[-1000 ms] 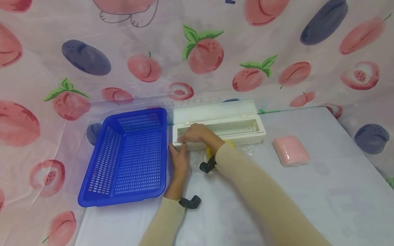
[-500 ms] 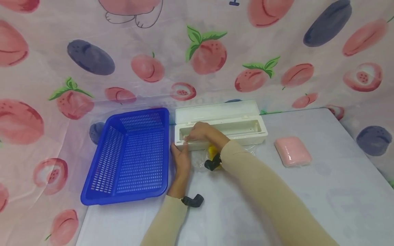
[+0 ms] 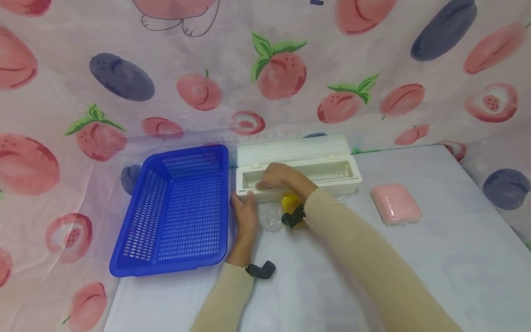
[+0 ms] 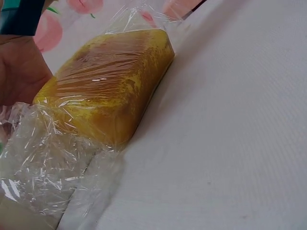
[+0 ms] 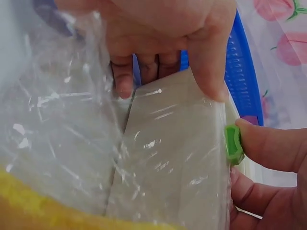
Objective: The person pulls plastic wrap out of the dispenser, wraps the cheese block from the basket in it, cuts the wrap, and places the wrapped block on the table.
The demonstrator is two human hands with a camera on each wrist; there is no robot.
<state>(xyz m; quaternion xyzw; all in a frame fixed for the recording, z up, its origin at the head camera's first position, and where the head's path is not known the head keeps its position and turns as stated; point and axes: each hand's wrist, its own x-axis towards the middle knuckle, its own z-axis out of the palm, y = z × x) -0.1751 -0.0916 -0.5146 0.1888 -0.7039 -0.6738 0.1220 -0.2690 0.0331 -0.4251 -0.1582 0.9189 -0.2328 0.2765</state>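
Observation:
A long white plastic wrap dispenser (image 3: 332,186) lies with its lid (image 3: 294,151) raised at the back. My left hand (image 3: 244,216) grips its left end, thumb at the front rim. My right hand (image 3: 278,176) reaches over the front edge; in the right wrist view its thumb and fingers (image 5: 278,148) pinch a small green slide cutter (image 5: 233,144) on the rim. Clear film (image 5: 62,110) hangs across the dispenser's front. A yellow block (image 4: 110,81) covered in crinkled film lies on the table before the dispenser, partly hidden by my right wrist in the head view.
On the left, a blue plastic basket (image 3: 226,212) stands close beside my left hand. A pink film-wrapped block (image 3: 396,204) lies to the right on the white table (image 3: 456,276). Behind the table hangs a fruit-printed cloth (image 3: 224,60).
My right hand has slid a little to the right along the dispenser's front rim, uncovering more of its left end. My left hand keeps its hold on that end.

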